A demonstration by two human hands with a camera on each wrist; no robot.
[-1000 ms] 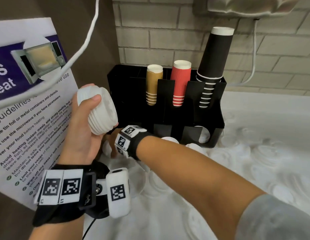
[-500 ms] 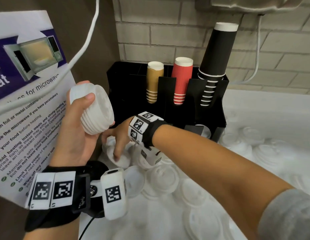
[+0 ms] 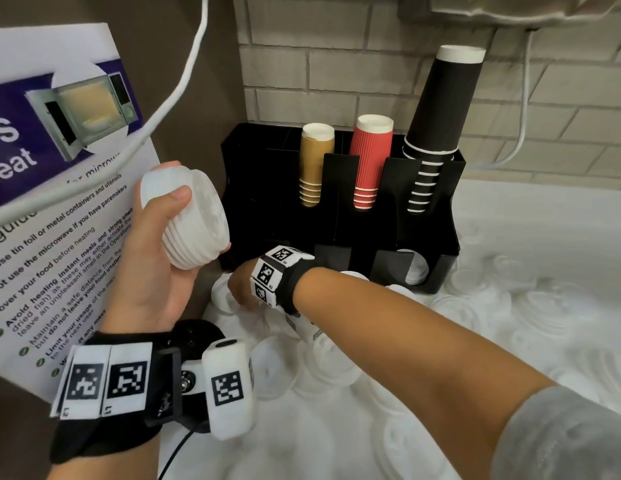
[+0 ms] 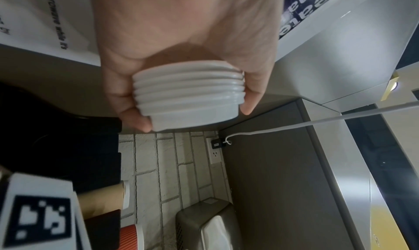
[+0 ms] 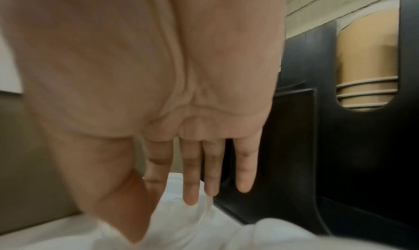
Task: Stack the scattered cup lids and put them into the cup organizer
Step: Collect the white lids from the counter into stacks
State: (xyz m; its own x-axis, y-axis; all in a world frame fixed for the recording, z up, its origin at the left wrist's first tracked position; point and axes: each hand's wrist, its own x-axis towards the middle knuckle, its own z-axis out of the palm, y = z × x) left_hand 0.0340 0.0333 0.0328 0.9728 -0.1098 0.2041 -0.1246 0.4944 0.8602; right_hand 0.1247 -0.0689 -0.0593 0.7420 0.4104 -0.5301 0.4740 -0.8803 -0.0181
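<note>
Left hand (image 3: 153, 271) up off the counter, thumb and fingers wrapped round a nested stack of white cup lids (image 3: 194, 220), and the left wrist view shows it cleanly: thumb on one edge of the stack, fingertips on the other, ribbed rims lined up one on another. The stack is tilted, its open underside turned toward the black cup organizer (image 3: 340, 202), and sits just beside the organizer's left end without touching it. Below it, the right hand (image 3: 241, 289) reaches down to the counter, and in the right wrist view its fingers (image 5: 190, 182) are straight and slightly spread, tips at the white lids lying there; it grips nothing, and blur makes it unclear whether the tips actually touch a lid. That hand sits right in front of the organizer's lower left corner. Loose lids (image 3: 337, 372) are scattered over the white countertop (image 3: 544, 223), some overlapping, spreading under the right forearm and off to the right. In the organizer's upper slots stand three stacks of upside-down cups: tan cups (image 3: 316, 161) on the left, red ribbed cups (image 3: 369, 157) in the middle, tall black cups (image 3: 440, 109) on the right. A lower round opening on the right shows something white inside. A microwave guidelines poster (image 3: 59, 209) leans behind the left hand, with a white cable (image 3: 184, 77) crossing it, and a pale brick wall (image 3: 302, 71) behind everything.
</note>
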